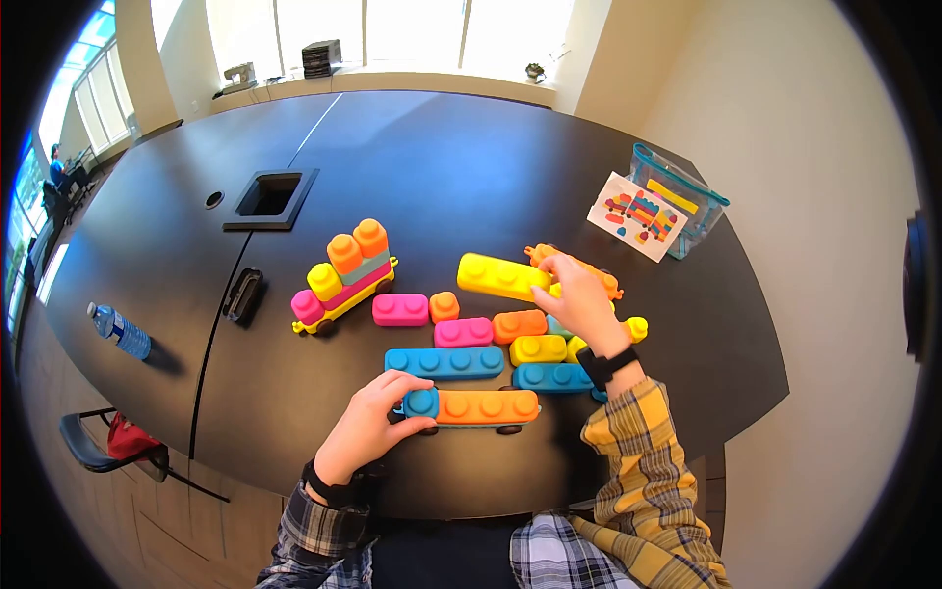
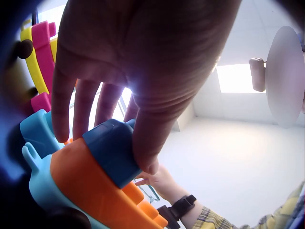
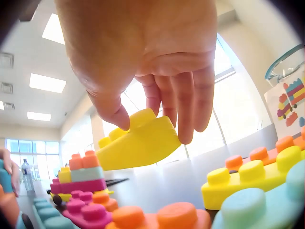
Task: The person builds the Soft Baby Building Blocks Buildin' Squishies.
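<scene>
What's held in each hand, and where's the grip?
Right hand: long yellow block, pinched at one end. Left hand: small blue block at one end of the wheeled car, gripped by its sides.

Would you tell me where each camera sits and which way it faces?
Head: worn on the head, facing forward and down over a black table; left hand, right hand and plaid sleeves show.
Left wrist: worn there, facing that hand on a small blue block; right hand beyond.
Right wrist: worn there, facing that hand pinching a long yellow studded block.
Shared by head and right wrist: that block.
</scene>
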Motion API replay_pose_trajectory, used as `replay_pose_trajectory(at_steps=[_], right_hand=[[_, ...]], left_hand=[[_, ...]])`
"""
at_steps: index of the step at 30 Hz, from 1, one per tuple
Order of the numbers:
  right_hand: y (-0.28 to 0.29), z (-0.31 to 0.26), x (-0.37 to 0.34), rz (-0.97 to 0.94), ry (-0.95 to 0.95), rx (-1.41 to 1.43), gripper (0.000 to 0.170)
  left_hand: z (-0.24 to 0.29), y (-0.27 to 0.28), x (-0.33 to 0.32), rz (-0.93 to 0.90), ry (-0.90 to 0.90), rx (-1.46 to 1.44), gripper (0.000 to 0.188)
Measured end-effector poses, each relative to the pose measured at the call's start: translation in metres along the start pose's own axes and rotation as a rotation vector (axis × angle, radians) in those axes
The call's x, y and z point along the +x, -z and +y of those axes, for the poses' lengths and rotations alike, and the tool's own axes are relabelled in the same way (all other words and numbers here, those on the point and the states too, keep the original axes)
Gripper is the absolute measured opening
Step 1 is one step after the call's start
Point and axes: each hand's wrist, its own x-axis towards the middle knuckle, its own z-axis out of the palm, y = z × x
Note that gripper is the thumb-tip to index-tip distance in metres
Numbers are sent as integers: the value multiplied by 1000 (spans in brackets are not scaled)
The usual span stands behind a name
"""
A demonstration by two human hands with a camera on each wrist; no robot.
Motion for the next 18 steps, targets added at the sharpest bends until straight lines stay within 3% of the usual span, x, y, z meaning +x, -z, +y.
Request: replay_pose_trajectory(at_steps=[3,8,10,18], right_hand=[[21,-21,-30,15,-166,334,31],[26,-47,-94,31,-149,544,31],[33,-63,-110,-24,-256,523,30],[20,-79,-130,-26,-134,404,30]], left_hand=[[0,0,0,-2,8,-4,43],[1,1,-1,5,19,-17,44],[1,1,-1,-26,53,-7,47],[0,0,-1,-10,38,-11,47]])
